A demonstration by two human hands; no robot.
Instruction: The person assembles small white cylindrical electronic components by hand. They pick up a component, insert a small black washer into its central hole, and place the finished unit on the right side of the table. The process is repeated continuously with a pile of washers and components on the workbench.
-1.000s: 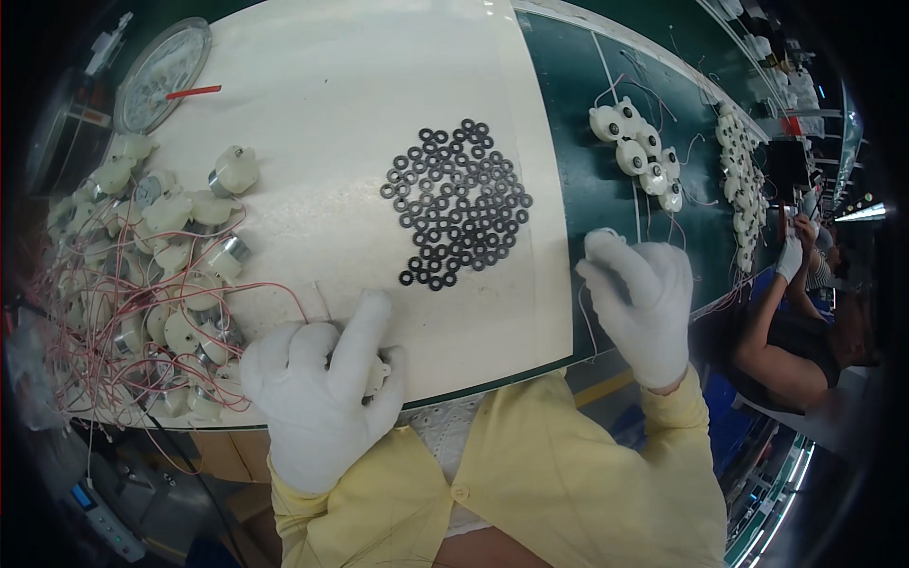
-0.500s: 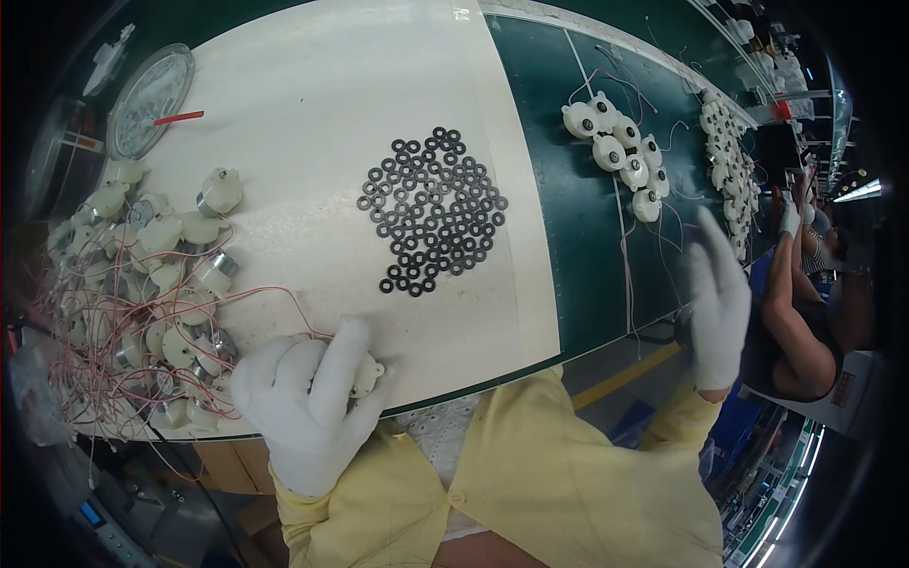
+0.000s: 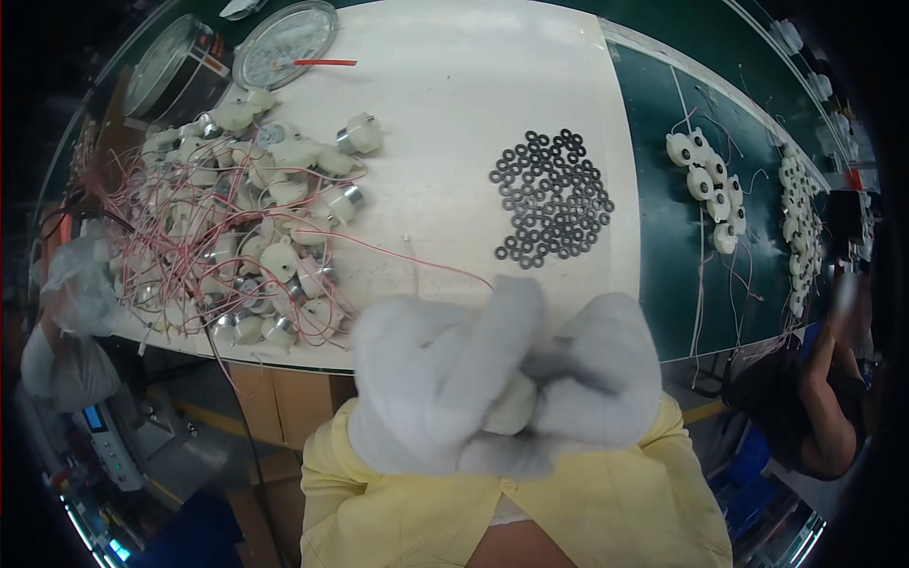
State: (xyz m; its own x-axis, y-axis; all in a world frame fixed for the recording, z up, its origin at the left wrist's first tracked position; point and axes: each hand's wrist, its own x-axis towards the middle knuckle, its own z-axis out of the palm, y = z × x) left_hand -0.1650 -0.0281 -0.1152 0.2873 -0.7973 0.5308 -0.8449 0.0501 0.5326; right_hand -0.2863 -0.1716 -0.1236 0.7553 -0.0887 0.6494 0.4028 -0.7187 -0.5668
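In front of my body, my gloved hands meet over a small off-white geared motor [image 3: 512,405], partly hidden by the gloves. My left hand [image 3: 426,379] is closed around it. A pink wire runs left from near these fingers toward the heap. My right hand [image 3: 606,369] comes in from the right, its curled, dark-stained fingertips at the motor. Motion smears those fingers, and whatever is between them is hidden. Beyond the hands, many small black toothed rings [image 3: 554,199] lie flat in a patch on the white work surface [image 3: 426,114].
Left is a heap of motors [image 3: 275,256] with tangled pink wires. Behind it lie a round clear lid [image 3: 284,43] and a red stick [image 3: 325,62]. Motors with black rings [image 3: 718,194] stand in groups on the green mat [image 3: 653,265]. People work at both sides.
My right hand has come from over the green mat to meet my left at the motor. The left hand with the motor has moved closer to my body. The whole view has shifted.
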